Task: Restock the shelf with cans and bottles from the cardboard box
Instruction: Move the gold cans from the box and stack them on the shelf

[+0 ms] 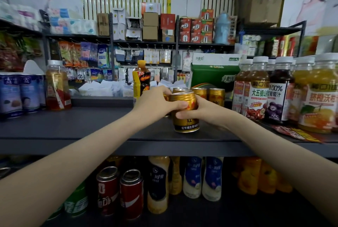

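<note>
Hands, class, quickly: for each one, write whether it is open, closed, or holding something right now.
Left hand: closed around the gold can, near its top.
Right hand: closed around the same gold can, on its right side.

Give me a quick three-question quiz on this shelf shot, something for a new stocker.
1. True or false: only the left hand grips the front gold can.
2. The red cola cans stand: A) beside the juice bottles, B) on the lower shelf, C) in a box.
3. Fill in: the other gold cans stand ___ the gripped one.
Key: 1 false, the right hand grips it too; 2 B; 3 behind.
</note>
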Demonstrator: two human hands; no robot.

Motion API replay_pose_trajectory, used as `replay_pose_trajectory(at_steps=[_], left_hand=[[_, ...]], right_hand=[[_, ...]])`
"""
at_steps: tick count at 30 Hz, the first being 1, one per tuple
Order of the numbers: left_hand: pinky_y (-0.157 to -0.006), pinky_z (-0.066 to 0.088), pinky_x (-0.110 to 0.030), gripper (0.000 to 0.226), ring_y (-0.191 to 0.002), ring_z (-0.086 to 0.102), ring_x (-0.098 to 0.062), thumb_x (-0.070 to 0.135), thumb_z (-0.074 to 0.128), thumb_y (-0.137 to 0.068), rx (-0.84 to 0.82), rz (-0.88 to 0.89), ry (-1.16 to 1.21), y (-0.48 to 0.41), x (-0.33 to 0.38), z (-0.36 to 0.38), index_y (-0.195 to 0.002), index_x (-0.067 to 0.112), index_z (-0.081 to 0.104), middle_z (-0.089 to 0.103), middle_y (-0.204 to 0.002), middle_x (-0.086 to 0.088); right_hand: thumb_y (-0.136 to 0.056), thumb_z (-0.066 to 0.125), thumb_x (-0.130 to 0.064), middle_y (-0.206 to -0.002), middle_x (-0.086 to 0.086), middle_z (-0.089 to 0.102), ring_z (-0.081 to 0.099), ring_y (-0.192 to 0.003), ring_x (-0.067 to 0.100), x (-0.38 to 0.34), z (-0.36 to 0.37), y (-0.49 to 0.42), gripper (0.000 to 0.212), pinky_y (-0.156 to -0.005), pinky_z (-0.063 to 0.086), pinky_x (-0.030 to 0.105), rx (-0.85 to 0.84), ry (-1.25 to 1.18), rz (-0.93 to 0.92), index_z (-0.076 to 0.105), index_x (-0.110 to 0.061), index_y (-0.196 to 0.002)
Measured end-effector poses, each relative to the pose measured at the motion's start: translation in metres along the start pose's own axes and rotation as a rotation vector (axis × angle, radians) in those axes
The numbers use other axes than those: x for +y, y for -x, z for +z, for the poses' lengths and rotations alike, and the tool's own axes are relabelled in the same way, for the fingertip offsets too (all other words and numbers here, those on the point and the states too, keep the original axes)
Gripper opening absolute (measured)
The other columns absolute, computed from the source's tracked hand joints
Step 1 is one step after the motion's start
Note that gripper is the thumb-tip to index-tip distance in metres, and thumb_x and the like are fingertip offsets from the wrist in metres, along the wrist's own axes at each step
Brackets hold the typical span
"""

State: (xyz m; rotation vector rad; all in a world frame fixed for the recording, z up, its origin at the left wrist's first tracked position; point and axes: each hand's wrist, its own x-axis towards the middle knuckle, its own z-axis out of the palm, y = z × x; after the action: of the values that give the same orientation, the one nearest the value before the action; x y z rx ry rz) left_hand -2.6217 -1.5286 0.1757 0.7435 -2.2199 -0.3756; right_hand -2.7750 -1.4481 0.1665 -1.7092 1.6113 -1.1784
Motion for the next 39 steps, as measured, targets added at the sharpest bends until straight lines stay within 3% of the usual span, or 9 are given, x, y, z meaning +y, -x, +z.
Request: replay_pose_trajectory(at_steps=[3,5,8,11,17,22,29,35,39], left_hand=[[-0.077,0.054,-0.033,0.036,-0.085,0.064,-0.011,0.059,0.057,-0.084,-0.044,0.027,0.069,-0.010,-0.006,0.002,-0.102,0.028,0.061,0.068,-0.086,0.009],[-0.082,0.053,-0.035,0.047,-0.097,0.064,-0.015,0.057,0.054,-0.087,-0.031,0.028,0.062,-0.019,-0.015,0.003,-0.121,0.025,0.055,0.069,-0.101,0.003],[-0.099,0.042,-0.041,0.080,-0.124,0.048,-0.030,0.045,0.064,-0.086,0.014,-0.009,-0.059,-0.033,-0.034,0.006,-0.149,0.027,0.019,0.043,-0.142,-0.014],[-0.102,0.040,-0.043,0.092,-0.130,0.042,-0.034,0.041,0.069,-0.083,-0.039,-0.114,-0.044,-0.046,-0.053,0.010,-0.151,0.032,0.008,0.029,-0.151,-0.017],[-0.089,0.047,-0.032,0.077,-0.119,0.052,-0.027,0.037,0.065,-0.088,-0.110,-0.074,-0.072,-0.067,-0.061,0.017,-0.151,0.026,0.022,0.044,-0.145,-0.009],[-0.073,0.051,-0.028,0.054,-0.093,0.057,-0.017,0.026,0.063,-0.091,-0.073,-0.041,-0.151,-0.071,-0.056,0.025,-0.138,0.016,0.039,0.060,-0.119,-0.009],[-0.077,0.053,-0.031,0.056,-0.095,0.056,-0.019,0.024,0.066,-0.088,-0.191,-0.038,-0.187,-0.075,-0.054,0.020,-0.135,0.015,0.037,0.057,-0.121,-0.010],[-0.077,0.049,-0.026,0.092,-0.100,0.055,-0.018,0.028,0.066,-0.088,-0.270,-0.008,-0.167,-0.061,-0.066,0.009,-0.153,0.024,0.002,0.046,-0.141,-0.010],[-0.082,0.052,-0.031,0.077,-0.102,0.058,-0.019,0.031,0.067,-0.086,-0.250,-0.053,-0.166,-0.054,-0.080,-0.001,-0.149,0.018,0.023,0.052,-0.135,-0.009]], right_hand=[[-0.075,0.078,-0.024,-0.116,-0.004,0.067,0.061,-0.108,0.012,0.003,-0.014,-0.004,0.045,-0.095,0.046,0.029,0.037,0.065,0.060,0.058,-0.028,-0.114],[-0.073,0.080,-0.029,-0.113,-0.004,0.068,0.062,-0.105,0.014,0.007,-0.025,-0.007,0.044,-0.092,0.047,0.029,0.107,0.104,0.100,0.060,-0.027,-0.112],[-0.075,0.079,-0.026,-0.108,-0.002,0.067,0.062,-0.096,0.012,0.019,-0.045,-0.012,0.045,-0.075,0.047,0.021,0.229,0.138,0.148,0.059,-0.020,-0.115],[-0.074,0.080,-0.024,-0.110,0.002,0.063,0.059,-0.095,0.016,0.036,-0.064,-0.021,0.055,-0.073,0.046,0.024,0.317,0.163,0.232,0.054,-0.014,-0.122],[-0.072,0.082,-0.032,-0.123,0.009,0.058,0.056,-0.107,0.022,0.056,-0.084,-0.049,0.076,-0.085,0.048,0.032,0.408,0.333,0.303,0.043,-0.006,-0.131],[-0.064,0.084,-0.043,-0.129,0.009,0.057,0.057,-0.113,0.025,0.065,-0.086,-0.058,0.094,-0.093,0.051,0.038,0.427,0.347,0.279,0.038,-0.009,-0.139],[-0.073,0.079,-0.042,-0.129,0.013,0.055,0.055,-0.115,0.025,0.060,-0.075,-0.060,0.087,-0.085,0.050,0.030,0.464,0.464,0.271,0.036,-0.003,-0.137],[-0.083,0.071,-0.040,-0.135,0.016,0.050,0.052,-0.118,0.027,0.051,-0.062,-0.043,0.086,-0.080,0.042,0.025,0.490,0.543,0.287,0.024,-0.001,-0.143],[-0.090,0.061,-0.038,-0.111,0.014,0.060,0.057,-0.088,0.022,0.043,-0.041,-0.029,0.058,-0.068,0.045,0.030,0.592,0.734,0.282,0.040,0.001,-0.128]])
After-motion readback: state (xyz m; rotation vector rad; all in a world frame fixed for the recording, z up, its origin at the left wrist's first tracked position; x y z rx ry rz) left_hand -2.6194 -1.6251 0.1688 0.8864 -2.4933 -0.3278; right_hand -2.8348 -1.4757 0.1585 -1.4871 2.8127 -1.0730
